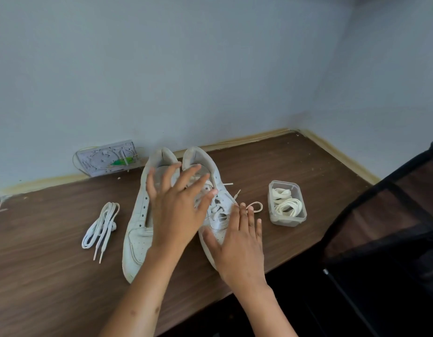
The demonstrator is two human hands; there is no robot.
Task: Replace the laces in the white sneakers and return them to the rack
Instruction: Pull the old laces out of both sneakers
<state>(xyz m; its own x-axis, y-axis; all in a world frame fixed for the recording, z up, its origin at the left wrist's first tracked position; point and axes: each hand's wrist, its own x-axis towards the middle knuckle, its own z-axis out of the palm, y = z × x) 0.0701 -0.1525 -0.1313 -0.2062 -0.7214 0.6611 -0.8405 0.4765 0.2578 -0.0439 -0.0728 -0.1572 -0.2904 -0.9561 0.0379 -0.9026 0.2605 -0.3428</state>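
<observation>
My two white sneakers (137,229) sit side by side in the middle of the brown surface (295,166), toes near me. My left hand (176,210) is over them with fingers spread wide, holding nothing, and my right hand (239,242) lies flat on the right shoe's toe. Loose laces (101,227) lie to the left, and a clear box (287,203) of laces sits to the right.

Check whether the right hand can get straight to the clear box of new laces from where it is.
Probably yes. The right hand lies open over the toe of the laced sneaker, and the clear box stands just to its right on the table, lidless. Only a loose lace loop lies between them.
</observation>
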